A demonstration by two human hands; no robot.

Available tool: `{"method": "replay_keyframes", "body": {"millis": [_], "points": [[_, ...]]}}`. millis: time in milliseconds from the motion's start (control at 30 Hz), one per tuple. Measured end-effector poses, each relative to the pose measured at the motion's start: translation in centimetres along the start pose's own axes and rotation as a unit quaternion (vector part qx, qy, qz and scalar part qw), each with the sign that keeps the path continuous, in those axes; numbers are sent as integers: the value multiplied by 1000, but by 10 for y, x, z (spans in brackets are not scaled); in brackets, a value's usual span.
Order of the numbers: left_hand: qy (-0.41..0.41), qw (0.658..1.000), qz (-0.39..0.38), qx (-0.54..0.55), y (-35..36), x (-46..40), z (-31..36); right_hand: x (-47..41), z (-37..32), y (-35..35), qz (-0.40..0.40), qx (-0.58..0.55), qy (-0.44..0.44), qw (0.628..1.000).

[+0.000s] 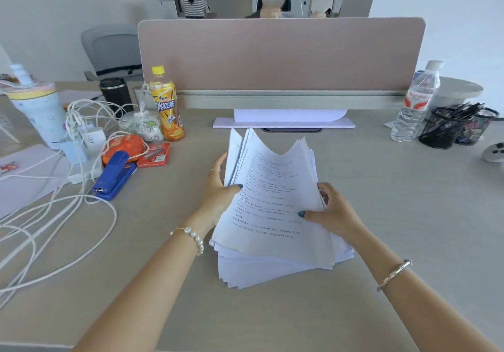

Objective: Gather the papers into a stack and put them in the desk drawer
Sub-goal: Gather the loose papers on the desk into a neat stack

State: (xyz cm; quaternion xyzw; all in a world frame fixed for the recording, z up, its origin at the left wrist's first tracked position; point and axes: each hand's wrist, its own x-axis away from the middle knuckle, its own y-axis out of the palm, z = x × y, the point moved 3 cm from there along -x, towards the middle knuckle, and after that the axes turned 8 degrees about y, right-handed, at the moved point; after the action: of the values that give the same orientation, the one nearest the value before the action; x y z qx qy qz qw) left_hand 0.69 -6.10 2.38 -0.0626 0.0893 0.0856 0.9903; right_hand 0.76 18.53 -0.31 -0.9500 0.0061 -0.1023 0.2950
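Observation:
A loose, uneven stack of printed white papers [272, 201] is in the middle of the desk [395, 229]. Its near end rests on the desk and its far end is lifted and curled. My left hand [219, 190] grips the stack's left edge, thumb on top. My right hand [331, 209] grips the right edge, thumb pressed on the top sheet. The sheets fan out at the bottom corners. No drawer is in view.
Another flat white paper pile [283, 122] lies under the pink divider [281, 54]. On the left are a blue stapler [116, 175], a red staple box [154, 155], an orange tea bottle [166, 104] and tangled white cables [54, 215]. A water bottle [416, 103] and mesh pen holders [450, 128] stand on the right.

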Motion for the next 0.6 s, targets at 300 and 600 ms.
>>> {"method": "replay_keyframes", "body": {"millis": [300,600], "points": [[-48,998,-31,39,4,11,-3,6,0,-2,1,-46,-32,998],[47,992,4,121,5,11,22,5,2,-19,2,-247,2,969]]}}
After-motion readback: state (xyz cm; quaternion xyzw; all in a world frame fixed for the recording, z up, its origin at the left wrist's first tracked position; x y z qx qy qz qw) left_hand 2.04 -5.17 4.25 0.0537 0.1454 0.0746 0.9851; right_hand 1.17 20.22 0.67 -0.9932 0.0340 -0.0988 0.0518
